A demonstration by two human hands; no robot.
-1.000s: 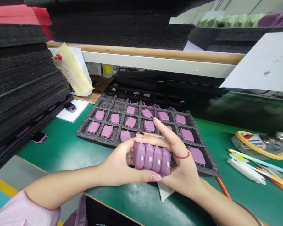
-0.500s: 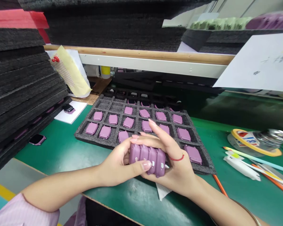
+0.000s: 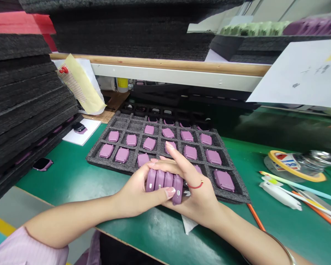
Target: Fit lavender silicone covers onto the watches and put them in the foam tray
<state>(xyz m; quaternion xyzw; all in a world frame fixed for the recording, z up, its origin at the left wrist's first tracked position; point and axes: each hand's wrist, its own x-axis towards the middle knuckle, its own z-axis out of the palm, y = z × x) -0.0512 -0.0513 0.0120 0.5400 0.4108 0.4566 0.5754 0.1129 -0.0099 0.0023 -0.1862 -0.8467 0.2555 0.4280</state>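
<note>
**Four purple cases clamped in a row between two hands**

The purple cases (image 3: 162,181) stand on edge, side by side, held just above the table's (image 3: 71,176) green mat at the near edge of the foam tray (image 3: 113,165). The left hand (image 3: 134,193) comes in from 8 o'clock; its thumb presses across the front of the row and its fingers (image 3: 153,161) curl over the back. The right hand (image 3: 201,200) comes in from 4 o'clock and cups the right end, its fingers (image 3: 179,162) laid long over the top. A red thread ring (image 3: 195,185) sits on it.

At 12 o'clock of the hands the tray holds more purple pieces, one to a pocket. Pens (image 3: 292,186) and a tape roll (image 3: 295,165) lie at 3 o'clock, and stacked black foam (image 3: 24,99) at 9 o'clock.
</note>
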